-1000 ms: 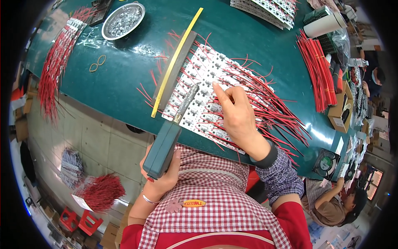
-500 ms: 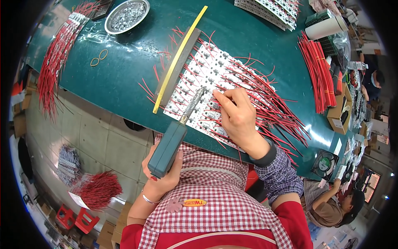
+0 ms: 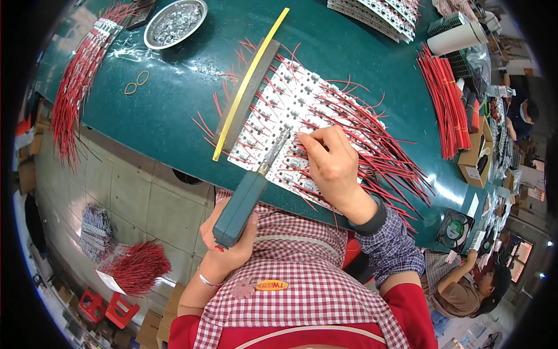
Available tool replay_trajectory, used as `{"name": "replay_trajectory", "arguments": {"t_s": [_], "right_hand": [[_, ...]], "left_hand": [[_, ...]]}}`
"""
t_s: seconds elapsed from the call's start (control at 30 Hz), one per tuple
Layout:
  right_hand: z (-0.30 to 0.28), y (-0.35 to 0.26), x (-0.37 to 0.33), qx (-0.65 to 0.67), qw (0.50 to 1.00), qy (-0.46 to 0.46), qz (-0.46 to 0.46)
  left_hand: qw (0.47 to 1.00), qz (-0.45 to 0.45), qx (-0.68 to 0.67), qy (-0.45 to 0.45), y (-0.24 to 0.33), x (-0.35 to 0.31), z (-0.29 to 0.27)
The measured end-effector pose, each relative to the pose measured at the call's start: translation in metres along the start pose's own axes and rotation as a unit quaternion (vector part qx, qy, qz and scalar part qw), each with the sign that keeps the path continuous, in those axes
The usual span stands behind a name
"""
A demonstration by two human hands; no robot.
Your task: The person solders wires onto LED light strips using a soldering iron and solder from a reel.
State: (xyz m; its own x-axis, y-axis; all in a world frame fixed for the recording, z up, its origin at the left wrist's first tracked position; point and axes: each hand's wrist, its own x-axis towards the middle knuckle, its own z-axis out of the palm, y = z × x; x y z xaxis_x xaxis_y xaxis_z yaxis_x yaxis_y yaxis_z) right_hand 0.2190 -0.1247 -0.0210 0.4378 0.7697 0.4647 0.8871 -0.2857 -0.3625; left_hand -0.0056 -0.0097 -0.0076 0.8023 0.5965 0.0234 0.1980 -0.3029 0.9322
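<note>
My left hand (image 3: 239,247) is wrapped round the boxy dark green handle of a soldering iron (image 3: 241,203). Its crusted metal tip reaches over a panel of small white circuit boards (image 3: 270,107). Close to that tip, my right hand (image 3: 332,163) is closed in a pinch at the end of a red wire, mostly hidden by the fingers. Many red wires (image 3: 389,160) fan out from the panel toward the right, passing under and beside this hand. A dark bar with a yellow strip (image 3: 250,87) lies across the wires along the panel's left side.
A metal bowl of shiny scraps (image 3: 175,24) stands at the back left, with two rubber bands (image 3: 136,83) nearer me. Wired boards (image 3: 87,70) hang over the left table edge. Bundled red wires (image 3: 444,104), a white cylinder (image 3: 457,39) and a small fan (image 3: 455,228) sit right.
The soldering iron in my left hand has shifted slightly right, its tip now a little nearer me along the panel. My right hand stays pinched in almost the same place.
</note>
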Motion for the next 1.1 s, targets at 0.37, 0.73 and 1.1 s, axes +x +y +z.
{"name": "replay_trajectory", "arguments": {"t_s": [0.37,0.73,1.1], "right_hand": [[0.0,0.001,0.0,0.001,1.0,-0.021,-0.007],[0.002,0.002,-0.001,-0.002,1.0,-0.017,-0.02],[0.002,0.001,0.001,-0.002,1.0,-0.017,-0.02]], "left_hand": [[1.0,0.018,0.008,-0.006,0.001,0.005,0.002],[1.0,-0.01,0.021,-0.018,0.004,0.006,-0.001],[1.0,0.01,0.023,0.005,-0.014,-0.01,0.001]]}}
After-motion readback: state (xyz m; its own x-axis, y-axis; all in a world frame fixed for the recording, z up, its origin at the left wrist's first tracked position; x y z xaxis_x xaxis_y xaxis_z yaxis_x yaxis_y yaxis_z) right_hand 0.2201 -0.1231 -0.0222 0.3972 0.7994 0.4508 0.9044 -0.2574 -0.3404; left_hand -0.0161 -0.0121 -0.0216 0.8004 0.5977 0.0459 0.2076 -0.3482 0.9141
